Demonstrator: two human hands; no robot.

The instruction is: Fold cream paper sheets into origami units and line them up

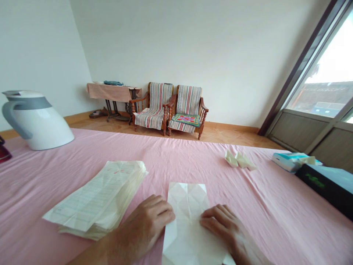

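A creased sheet of paper [187,224] lies on the pink tablecloth in front of me, its fold lines crossing near the far end. My left hand [151,217] is closed at the sheet's left edge, fingers curled with the tips on the paper. At the right edge, my right hand [222,224] grips the paper in a similar way, thumb tucked under the fingers. Left of my left hand is a stack of printed sheets [99,195], fanned and slightly wavy. Farther off to the right stands a folded paper piece [239,160] with several points.
A white and grey jug [44,123] stands at the far left, beside a partly visible dark red object [4,152]. On the right are a tissue packet [289,161] and a black box [322,187]. Two wooden armchairs [204,110] stand beyond the pink tablecloth [264,221].
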